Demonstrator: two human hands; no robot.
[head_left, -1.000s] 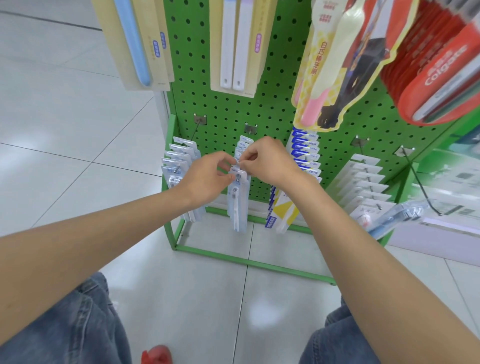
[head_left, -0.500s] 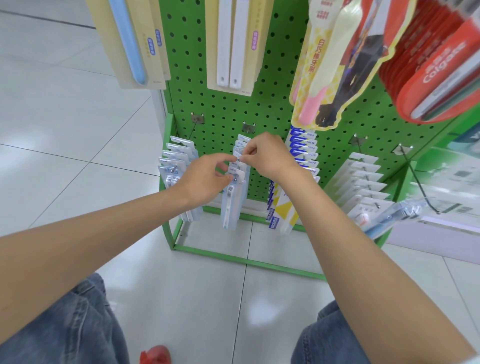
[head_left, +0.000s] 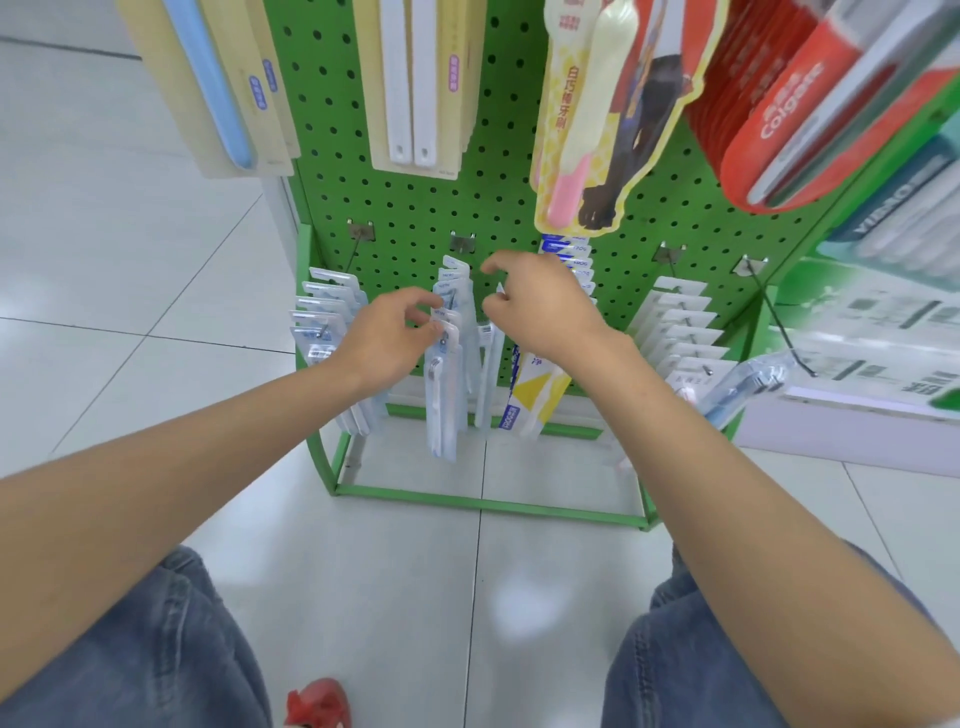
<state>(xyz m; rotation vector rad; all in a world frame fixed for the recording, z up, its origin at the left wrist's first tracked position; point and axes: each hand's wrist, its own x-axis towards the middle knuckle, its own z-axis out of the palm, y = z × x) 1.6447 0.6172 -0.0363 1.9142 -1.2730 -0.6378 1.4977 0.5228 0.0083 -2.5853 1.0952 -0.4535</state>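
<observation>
Shop aisle, green perforated metal display rack (head_left: 415, 208) | clear plastic blister toothbrush packs (head_left: 442, 405) hang on middle low metal hook (head_left: 461, 243) | left hand (head_left: 384, 338) pinches front pack | right hand (head_left: 540, 306) curled near hook, grip unclear | risk: a loose pinch could let packs slide off the hook end onto white tiled floor (head_left: 156, 260)

Two hands (head_left: 387, 338) (head_left: 540, 306), one green pegboard (head_left: 332, 171)

Narrow gaps flank the middle toothbrush packs (head_left: 444, 410), hemmed by the left row (head_left: 324, 317) and blue-yellow packs (head_left: 532, 387).
</observation>
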